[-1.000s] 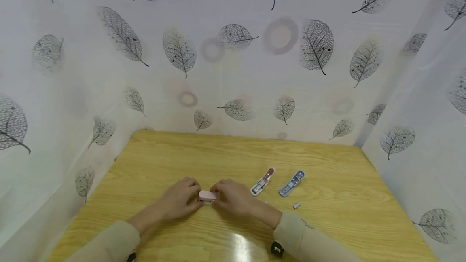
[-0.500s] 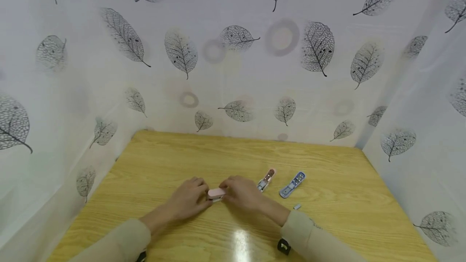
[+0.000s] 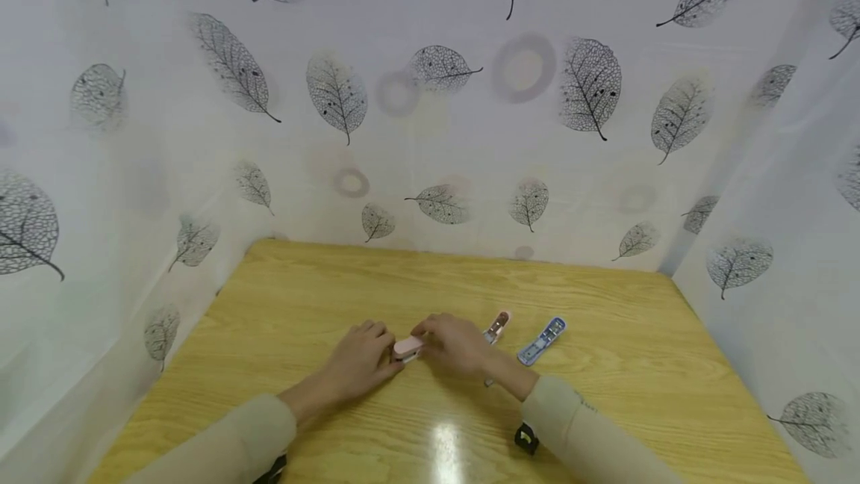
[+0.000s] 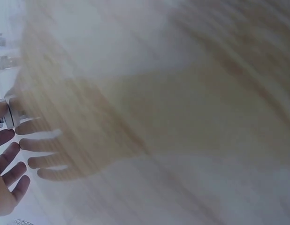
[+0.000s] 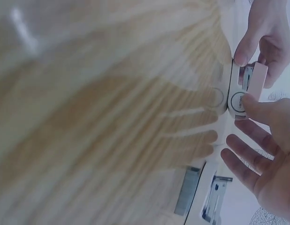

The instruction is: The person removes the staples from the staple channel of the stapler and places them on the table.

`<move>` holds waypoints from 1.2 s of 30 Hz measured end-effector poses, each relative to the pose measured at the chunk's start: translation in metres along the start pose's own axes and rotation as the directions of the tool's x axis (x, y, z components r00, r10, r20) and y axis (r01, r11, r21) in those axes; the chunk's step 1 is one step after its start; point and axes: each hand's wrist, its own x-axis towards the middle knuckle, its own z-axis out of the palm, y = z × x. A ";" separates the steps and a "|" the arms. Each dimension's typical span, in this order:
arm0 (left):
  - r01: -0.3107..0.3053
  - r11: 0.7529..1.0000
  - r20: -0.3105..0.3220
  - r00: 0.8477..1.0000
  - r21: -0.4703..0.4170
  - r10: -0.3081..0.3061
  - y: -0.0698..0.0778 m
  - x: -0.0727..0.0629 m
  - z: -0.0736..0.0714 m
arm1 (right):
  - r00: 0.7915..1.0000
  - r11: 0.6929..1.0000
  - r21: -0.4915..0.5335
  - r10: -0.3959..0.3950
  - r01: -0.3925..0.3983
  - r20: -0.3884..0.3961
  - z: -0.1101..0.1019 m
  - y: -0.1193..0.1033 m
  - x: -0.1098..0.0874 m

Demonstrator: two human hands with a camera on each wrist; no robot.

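A small pale pink mini stapler (image 3: 408, 348) stands on the wooden table between both hands. My left hand (image 3: 360, 361) holds its left end, with the thumb on the near side and the fingers behind. My right hand (image 3: 457, 343) pinches the other end. In the right wrist view the right thumb rests on the round mark at the side of the stapler (image 5: 260, 80), and the other fingers of that hand spread loosely. Metal parts show between the pink top and white base. The left wrist view catches only part of the left hand (image 4: 9, 173) at its edge.
Right of the hands lies an opened pink stapler (image 3: 498, 326), partly hidden by the right hand. A blue stapler (image 3: 541, 342) lies beyond it, also opened. A small grey piece (image 3: 488, 382) shows beside the right forearm. A leaf-patterned curtain (image 3: 437, 133) surrounds the table (image 3: 322, 282).
Both hands have moved right and slightly away with the pink stapler, which has turned a little. The right hand now covers part of the opened pink stapler; the grey piece farther right is out of sight.
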 end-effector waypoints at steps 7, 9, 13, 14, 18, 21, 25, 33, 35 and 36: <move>0.058 0.997 -0.006 0.998 -0.054 -0.058 0.003 0.001 0.003 | 1.000 0.998 0.064 0.010 -0.011 0.021 0.000 0.004 0.001; 0.069 0.995 -0.025 0.997 -0.069 -0.071 0.004 0.000 0.004 | 1.000 0.995 0.102 0.004 -0.006 0.022 0.001 0.005 0.001; 0.087 0.991 -0.060 0.994 -0.100 -0.093 0.007 -0.003 0.005 | 1.000 0.980 0.199 0.004 -0.010 0.027 0.001 0.004 0.005; 0.085 0.990 -0.072 0.993 -0.108 -0.093 0.007 -0.003 0.006 | 0.999 0.975 0.221 0.007 -0.014 0.032 0.001 0.005 0.006; 0.076 0.989 -0.112 0.990 -0.129 -0.091 0.009 -0.003 0.007 | 0.998 0.960 0.280 0.005 -0.020 0.057 0.001 0.005 0.012; 0.069 0.989 -0.136 0.987 -0.128 -0.086 0.010 -0.003 0.008 | 0.997 0.962 0.274 -0.030 0.010 0.067 0.004 0.006 0.017; 0.069 0.991 -0.155 0.984 -0.118 -0.087 0.010 -0.003 0.009 | 0.996 0.967 0.250 -0.065 0.047 0.064 0.006 0.005 0.021; 0.105 0.987 -0.154 0.980 -0.125 -0.124 0.012 -0.003 0.010 | 0.995 0.974 0.218 -0.083 0.068 0.062 0.006 0.005 0.023; 0.115 0.985 -0.145 0.980 -0.129 -0.134 0.013 -0.003 0.010 | 0.994 0.972 0.221 -0.090 0.074 0.061 0.006 0.005 0.022; 0.119 0.985 -0.142 0.980 -0.129 -0.137 0.013 -0.003 0.010 | 0.994 0.972 0.223 -0.094 0.078 0.059 0.006 0.005 0.022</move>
